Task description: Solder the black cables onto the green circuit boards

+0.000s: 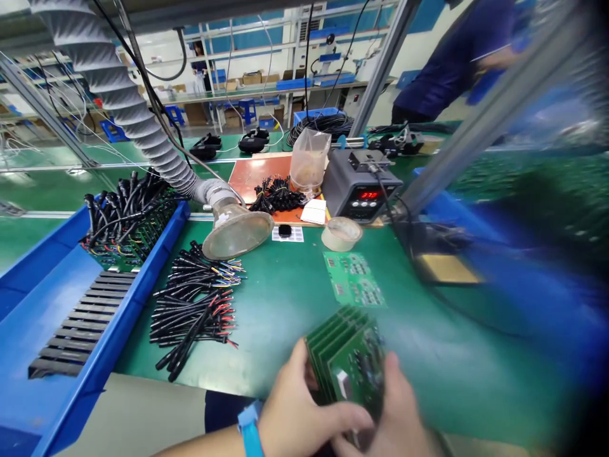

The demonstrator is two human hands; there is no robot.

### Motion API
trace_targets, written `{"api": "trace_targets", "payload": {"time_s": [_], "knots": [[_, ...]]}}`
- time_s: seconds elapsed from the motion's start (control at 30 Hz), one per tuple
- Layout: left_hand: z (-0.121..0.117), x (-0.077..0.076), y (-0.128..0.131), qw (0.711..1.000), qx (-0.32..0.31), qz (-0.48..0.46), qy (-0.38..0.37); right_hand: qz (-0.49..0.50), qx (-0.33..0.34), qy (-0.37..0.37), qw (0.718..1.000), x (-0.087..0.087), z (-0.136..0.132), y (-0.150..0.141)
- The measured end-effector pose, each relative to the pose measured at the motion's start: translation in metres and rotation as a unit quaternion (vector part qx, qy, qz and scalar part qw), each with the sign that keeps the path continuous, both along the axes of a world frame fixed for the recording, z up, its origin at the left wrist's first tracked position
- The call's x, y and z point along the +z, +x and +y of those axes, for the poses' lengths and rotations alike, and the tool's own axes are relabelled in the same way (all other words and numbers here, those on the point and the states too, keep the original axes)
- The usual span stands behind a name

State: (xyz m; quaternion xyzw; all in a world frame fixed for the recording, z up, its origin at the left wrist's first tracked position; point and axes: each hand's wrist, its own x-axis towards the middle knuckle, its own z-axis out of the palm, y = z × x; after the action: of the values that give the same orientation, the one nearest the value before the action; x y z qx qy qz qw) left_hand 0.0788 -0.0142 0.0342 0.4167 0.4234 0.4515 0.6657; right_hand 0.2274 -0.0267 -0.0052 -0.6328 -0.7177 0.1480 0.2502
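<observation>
Between my two hands is a stack of green circuit boards [349, 355], tilted and held above the front of the bench. My left hand [299, 406] wraps its left side, the thumb across the front board. My right hand [399, 412], slightly blurred, presses the right side and lower edge. Beyond the stack, a flat green board panel [353, 278] lies on the green bench mat [276, 304]. To the left lie bundles of black cables with red ends [195, 324] and black cables with multicoloured wire ends [200, 273].
At left, a blue tray [157, 266] holds wired boards [128, 235] and a black slotted rack [85, 324]. A fume extraction hose [238, 228] hangs over the bench. Behind stand a soldering station [361, 190] and a tape roll [341, 233]. Another blue bin [514, 304] is at right; a person [447, 63] stands beyond.
</observation>
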Motion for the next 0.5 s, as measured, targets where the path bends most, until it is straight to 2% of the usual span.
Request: {"api": "trace_targets", "payload": {"time_s": [0.07,0.1,0.17,0.23,0.3,0.37,0.5], "knots": [[0.004,-0.005,-0.009,0.999,0.008,-0.044,-0.030,0.035,0.007,-0.047,0.998,0.013,0.005,0.003],[0.007,-0.009,-0.013,0.998,0.026,-0.036,-0.052,0.059,0.012,-0.076,0.995,0.018,0.007,0.006],[0.013,-0.020,-0.022,0.993,0.059,0.018,-0.099,0.089,0.008,-0.137,0.986,0.024,0.012,0.015],[0.019,-0.030,-0.033,0.988,0.081,0.068,-0.116,0.081,-0.026,-0.172,0.981,0.027,0.014,0.028],[0.022,-0.034,-0.046,0.982,0.126,0.107,-0.096,0.049,-0.060,-0.176,0.981,0.030,0.016,0.039],[0.023,-0.036,-0.059,0.968,0.171,0.171,-0.072,0.025,-0.063,-0.178,0.982,0.033,0.017,0.050],[0.022,-0.039,-0.073,0.934,0.169,0.313,-0.028,0.005,-0.056,-0.159,0.986,0.041,0.022,0.070]]}}
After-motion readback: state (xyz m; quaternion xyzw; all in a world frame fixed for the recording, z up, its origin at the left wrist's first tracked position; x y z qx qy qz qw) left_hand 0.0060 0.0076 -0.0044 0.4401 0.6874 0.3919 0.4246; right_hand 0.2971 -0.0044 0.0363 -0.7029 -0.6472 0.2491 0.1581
